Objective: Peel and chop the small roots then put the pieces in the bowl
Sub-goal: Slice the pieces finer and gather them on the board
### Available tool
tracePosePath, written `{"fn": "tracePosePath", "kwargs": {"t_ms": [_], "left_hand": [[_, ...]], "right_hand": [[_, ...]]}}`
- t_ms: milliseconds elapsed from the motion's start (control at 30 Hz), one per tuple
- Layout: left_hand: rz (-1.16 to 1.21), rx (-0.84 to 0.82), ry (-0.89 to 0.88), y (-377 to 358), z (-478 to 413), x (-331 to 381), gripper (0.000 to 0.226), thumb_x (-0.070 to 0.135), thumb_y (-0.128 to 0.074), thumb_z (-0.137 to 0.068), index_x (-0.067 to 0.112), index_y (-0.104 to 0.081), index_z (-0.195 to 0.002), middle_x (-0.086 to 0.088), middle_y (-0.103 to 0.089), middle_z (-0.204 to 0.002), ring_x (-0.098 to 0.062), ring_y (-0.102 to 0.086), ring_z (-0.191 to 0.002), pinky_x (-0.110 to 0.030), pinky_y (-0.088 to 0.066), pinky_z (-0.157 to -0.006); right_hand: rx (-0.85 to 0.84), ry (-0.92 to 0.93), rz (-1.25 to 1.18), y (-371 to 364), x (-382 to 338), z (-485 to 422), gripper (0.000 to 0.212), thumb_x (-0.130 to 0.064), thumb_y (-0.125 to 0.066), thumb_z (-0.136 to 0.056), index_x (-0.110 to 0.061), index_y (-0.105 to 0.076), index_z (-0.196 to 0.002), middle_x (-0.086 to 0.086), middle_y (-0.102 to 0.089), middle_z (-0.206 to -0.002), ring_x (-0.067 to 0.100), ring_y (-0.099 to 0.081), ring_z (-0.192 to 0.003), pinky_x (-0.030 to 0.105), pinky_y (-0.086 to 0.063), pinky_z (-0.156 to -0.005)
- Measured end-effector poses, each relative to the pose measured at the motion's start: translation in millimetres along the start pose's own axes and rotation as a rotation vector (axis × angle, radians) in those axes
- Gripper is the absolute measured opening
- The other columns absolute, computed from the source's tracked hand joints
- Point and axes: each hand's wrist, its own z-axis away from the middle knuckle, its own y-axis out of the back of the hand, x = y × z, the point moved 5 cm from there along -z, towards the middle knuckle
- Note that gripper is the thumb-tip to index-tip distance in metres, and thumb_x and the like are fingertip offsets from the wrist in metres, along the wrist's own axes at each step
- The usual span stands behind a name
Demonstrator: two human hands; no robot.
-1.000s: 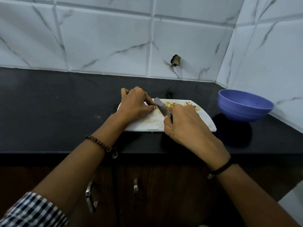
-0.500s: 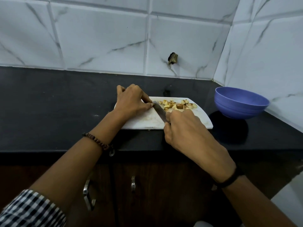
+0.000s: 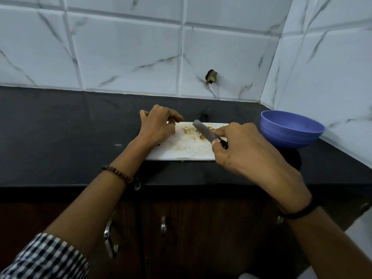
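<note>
**Steel knife (image 3: 205,132) slanted over the cut pieces (image 3: 188,131), bowl (image 3: 291,129) out at 3 o'clock**

The right hand (image 3: 247,156) grips the knife by its dark handle, with the fingers wrapped round it and the forefinger laid straight along the back of the blade. The blade runs from the hand at 4 o'clock up to its tip at 10 o'clock, crossing the board on a slant. The left hand (image 3: 159,127) rests on the 9 o'clock end of the white cutting board (image 3: 181,152), knuckles up and fingers curled under. The fingertips are hidden, so it cannot be told whether they pinch a bit of root or nothing.

The pale pieces lie scattered between the two hands on the far half of the board. Some are just left of the blade, and others lie beyond it toward 1 o'clock, partly behind the forefinger. No whole root shows.

The board's long axis runs 9 to 3 on the black countertop (image 3: 60,133). The blue bowl stands on the countertop at 3 o'clock from the board, past its right end, and no pieces show in the visible part of its inside. The right hand is the nearer one to it.

Chopping looks close to done. The coming move is probably a transfer rightward along the board's long axis. Since the knife hand sits between the pieces and the bowl, it would have to sweep them that way or clear out of the path.
</note>
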Motion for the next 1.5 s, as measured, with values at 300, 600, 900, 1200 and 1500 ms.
{"fn": "tracePosePath", "kwargs": {"t_ms": [300, 600, 900, 1200, 1500], "left_hand": [[-0.183, 0.175, 0.117, 14, 1, -14, 0.022, 0.037, -0.055, -0.096, 0.026, -0.074, -0.099, 0.004, -0.072, -0.08, -0.018, -0.06, -0.103, -0.041, -0.03, -0.094], [-0.304, 0.054, 0.058, 6, 1, -9, 0.025, 0.055, -0.064, -0.083, 0.034, -0.074, -0.091, 0.012, -0.071, -0.088, -0.013, -0.056, -0.101, -0.042, -0.028, -0.093], [-0.047, -0.08, -0.031, -4, 1, -5, 0.017, 0.024, -0.063, -0.093, 0.034, -0.071, -0.104, 0.02, -0.072, -0.093, -0.003, -0.06, -0.099, -0.035, -0.022, -0.089], [-0.144, -0.061, 0.051, 1, 2, -9, 0.011, 0.046, -0.068, -0.086, 0.04, -0.075, -0.092, 0.02, -0.065, -0.089, -0.005, -0.053, -0.085, -0.035, -0.022, -0.084], [-0.136, -0.002, 0.089, 3, 2, -9, 0.008, 0.044, -0.073, -0.081, 0.04, -0.076, -0.088, 0.019, -0.065, -0.08, -0.004, -0.049, -0.082, -0.033, -0.02, -0.082]], "right_hand": [[0.004, 0.058, -0.048, -32, -14, -5, 0.038, -0.025, -0.05, -0.096, -0.025, -0.054, -0.134, 0.006, -0.053, -0.102, 0.024, -0.05, -0.084, 0.032, -0.039, -0.066], [0.083, 0.017, -0.052, -28, 16, -8, 0.041, -0.029, -0.048, -0.097, -0.029, -0.053, -0.137, 0.004, -0.056, -0.101, 0.021, -0.057, -0.084, 0.031, -0.043, -0.062], [0.131, 0.057, -0.165, -30, 12, -11, 0.032, -0.034, -0.048, -0.096, -0.026, -0.062, -0.123, 0.0, -0.057, -0.084, 0.015, -0.054, -0.071, 0.028, -0.037, -0.053], [0.101, 0.087, -0.215, -39, 3, -16, 0.029, -0.033, -0.048, -0.096, -0.024, -0.064, -0.119, 0.002, -0.059, -0.085, 0.017, -0.055, -0.072, 0.027, -0.037, -0.055], [0.047, 0.054, -0.129, -36, -14, -27, 0.025, -0.028, -0.047, -0.095, -0.02, -0.065, -0.11, 0.002, -0.053, -0.076, 0.021, -0.053, -0.075, 0.026, -0.026, -0.045]]}}
